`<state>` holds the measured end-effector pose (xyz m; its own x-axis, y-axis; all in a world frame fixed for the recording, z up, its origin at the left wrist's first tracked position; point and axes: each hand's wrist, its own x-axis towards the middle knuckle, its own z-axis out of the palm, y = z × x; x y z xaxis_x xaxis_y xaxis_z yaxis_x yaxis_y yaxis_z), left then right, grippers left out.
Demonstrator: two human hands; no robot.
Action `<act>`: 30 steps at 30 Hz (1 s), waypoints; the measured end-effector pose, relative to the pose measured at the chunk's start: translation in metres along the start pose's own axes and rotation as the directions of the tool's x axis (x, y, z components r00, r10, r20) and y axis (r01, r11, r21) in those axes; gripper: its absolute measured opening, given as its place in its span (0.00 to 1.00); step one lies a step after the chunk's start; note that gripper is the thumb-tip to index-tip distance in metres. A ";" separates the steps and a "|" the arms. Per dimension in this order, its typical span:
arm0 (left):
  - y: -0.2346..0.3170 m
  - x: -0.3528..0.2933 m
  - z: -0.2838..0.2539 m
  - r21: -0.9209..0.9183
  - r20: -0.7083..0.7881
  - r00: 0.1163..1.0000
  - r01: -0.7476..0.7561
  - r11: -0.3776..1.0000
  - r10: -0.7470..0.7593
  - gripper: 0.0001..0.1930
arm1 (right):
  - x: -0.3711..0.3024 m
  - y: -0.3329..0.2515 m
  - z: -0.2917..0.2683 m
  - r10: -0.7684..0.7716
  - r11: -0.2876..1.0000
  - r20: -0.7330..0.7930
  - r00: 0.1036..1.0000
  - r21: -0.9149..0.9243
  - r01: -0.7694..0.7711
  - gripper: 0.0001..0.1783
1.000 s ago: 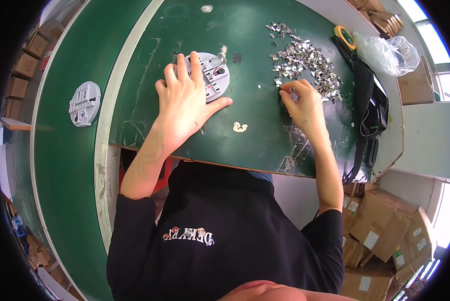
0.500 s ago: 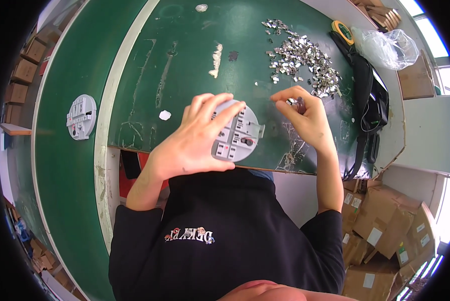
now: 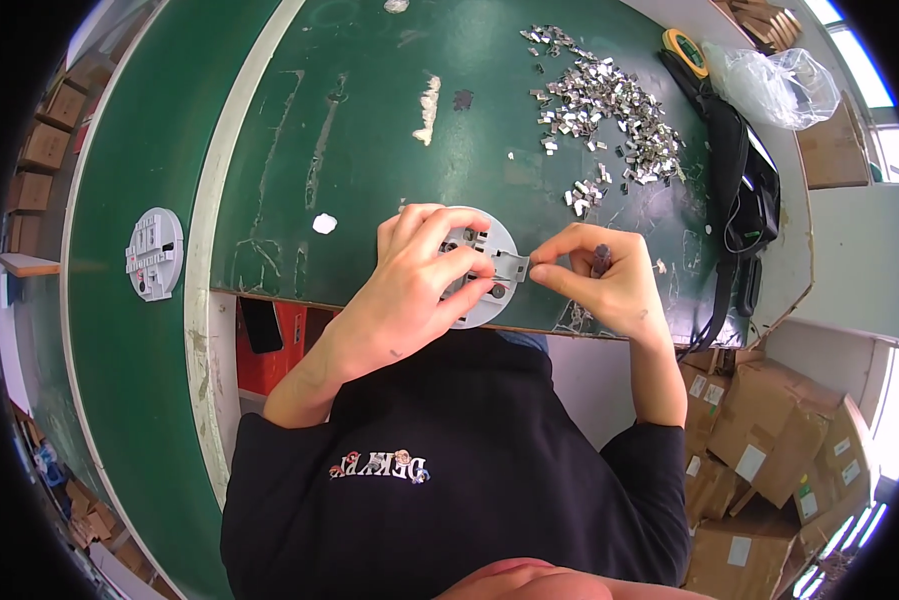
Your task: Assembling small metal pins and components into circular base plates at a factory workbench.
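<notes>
A grey round plastic base (image 3: pixel 504 243) with slots and small fittings lies by the table's near edge. My left hand (image 3: pixel 419 270) is over its left side, with thumb and fingers bent together on its face; whatever is between those fingertips is hidden. At the tab on the base's right edge, my right hand (image 3: pixel 609 280) has thumb and forefinger closed together. Any small piece in that pinch cannot be made out. A dark brown tool handle (image 3: pixel 601 261) is tucked in the same hand, its other end hidden.
Small shiny metal clips (image 3: pixel 619 115) are heaped at the far right, several in a nearer cluster (image 3: pixel 586 190). Beyond them are a black bag (image 3: pixel 744 190), a yellow tape measure (image 3: pixel 684 52) and a clear plastic bag (image 3: pixel 774 88). Another grey base (image 3: pixel 155 254) lies on the left surface.
My right hand has moved left and nearer, up to the base's tab. My left thumb has come from the base's near rim onto its face. The nearer clip cluster now shows.
</notes>
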<state>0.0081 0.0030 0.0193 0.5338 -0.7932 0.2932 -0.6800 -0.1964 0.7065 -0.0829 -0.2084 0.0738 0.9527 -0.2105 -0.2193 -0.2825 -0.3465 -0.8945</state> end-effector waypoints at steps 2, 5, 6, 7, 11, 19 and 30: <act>0.002 0.001 0.002 -0.008 -0.011 1.000 0.001 1.000 -0.001 0.08 | -0.002 0.001 0.002 0.000 1.000 0.004 1.000 -0.008 0.000 0.03; 0.004 0.000 0.003 -0.028 -0.045 0.999 0.001 1.000 -0.002 0.04 | -0.004 0.003 0.004 -0.006 0.999 0.014 1.000 -0.032 0.007 0.03; 0.004 0.001 0.002 -0.029 -0.043 0.999 0.000 1.000 -0.002 0.04 | -0.004 0.004 0.004 -0.004 1.000 0.012 1.000 -0.031 0.005 0.03; 0.003 0.001 0.002 -0.042 -0.030 1.000 0.002 0.999 -0.003 0.05 | -0.004 0.005 0.004 -0.012 0.999 0.012 1.000 -0.040 0.012 0.03; -0.001 0.000 -0.001 -0.083 0.013 1.000 0.009 0.997 -0.008 0.06 | -0.003 0.008 0.004 -0.032 0.997 0.011 0.999 -0.065 0.032 0.03; 0.022 -0.016 0.005 0.033 -0.187 0.972 0.154 0.988 -0.145 0.11 | -0.003 0.008 0.008 -0.254 0.939 0.050 0.966 -0.227 0.258 0.04; -0.018 0.012 -0.012 -0.178 -0.109 0.988 0.088 0.980 -0.109 0.13 | -0.033 0.004 0.034 -0.299 0.942 0.239 0.924 -0.083 0.326 0.05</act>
<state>0.0330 0.0040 0.0182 0.6559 -0.6998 0.2831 -0.5298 -0.1596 0.8329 -0.1116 -0.1717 0.0638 0.9914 0.1275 -0.0284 0.0354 -0.4712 -0.8813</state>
